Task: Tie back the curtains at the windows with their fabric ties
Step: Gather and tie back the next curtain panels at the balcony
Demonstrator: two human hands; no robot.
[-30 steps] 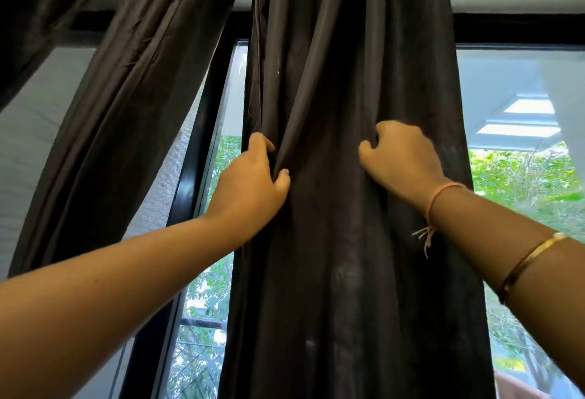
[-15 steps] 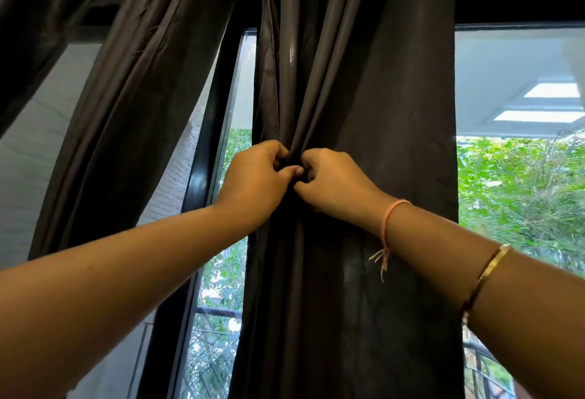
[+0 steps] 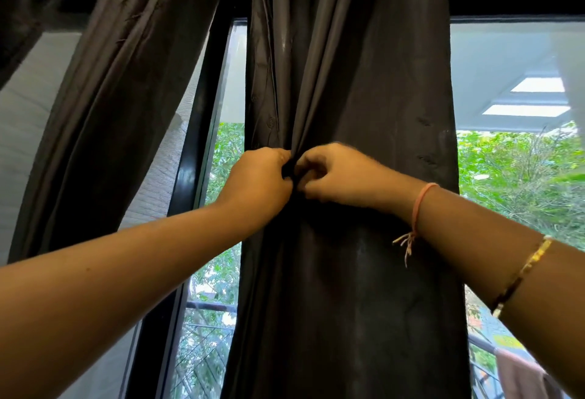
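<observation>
We are standing at the curtain [image 3: 348,82], the dark panel hanging in front of the window, with the black window frame [image 3: 193,145] showing at its left edge and bright glass at its right. Its long axis is running vertically, top out of view above and foot out of view below. The pleats above our hands are slanting inward and down to one point at mid-height. Below that point the cloth is falling in looser, nearly straight folds. A second curtain [image 3: 126,97] is sweeping diagonally away at the left.

A second ago our hands were spread apart on the panel, the left at its left edge and the right further across. They are now meeting at the middle, so the front folds are being drawn into one bunch. We are judging that the gathering is only partly done, since the right edge is hanging wide and straight.

Our left hand [image 3: 256,180] and right hand [image 3: 335,177] are touching knuckle to knuckle, and both sets of fingers are curling tight and pinching the bunched cloth. A small dark strip [image 3: 288,171] is showing between them. We cannot tell whether it is the tie or just a fold.
</observation>
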